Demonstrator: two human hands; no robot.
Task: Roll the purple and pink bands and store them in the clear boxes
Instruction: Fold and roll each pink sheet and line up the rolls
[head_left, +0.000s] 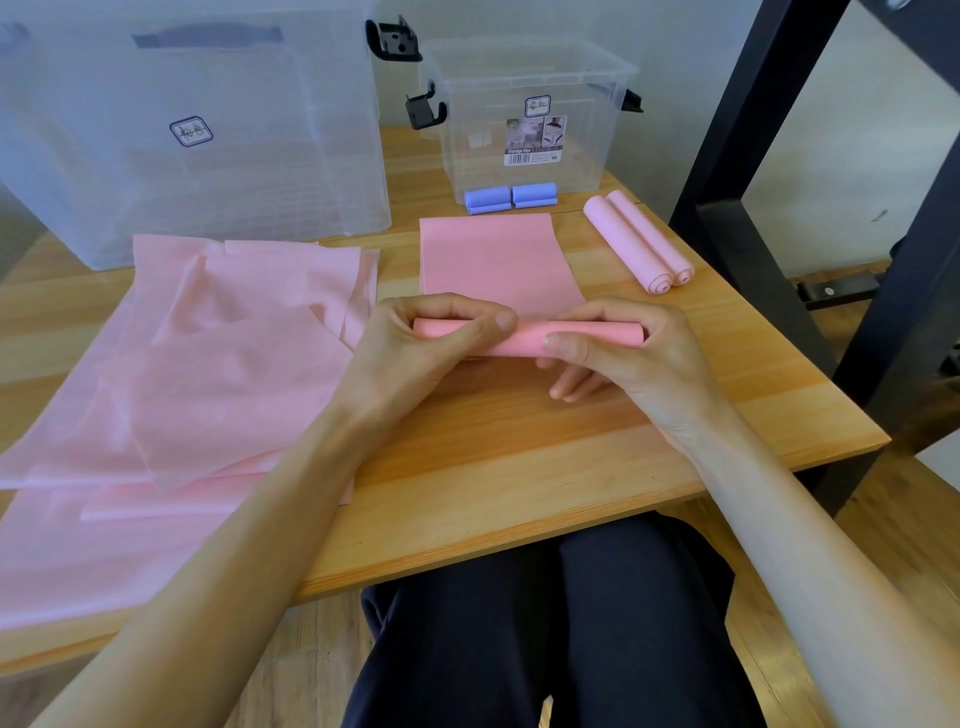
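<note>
Pink band (498, 260), frame centre — rolled near end gripped by left hand (415, 343) and right hand (623, 348), fingers curled round it.

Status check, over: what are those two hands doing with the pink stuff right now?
Left hand and right hand both grip the pink band, half rolled. Two pink rolls wait beside the small clear box. Nothing blocking.

half-rolled pink band (524, 338) on table
</note>
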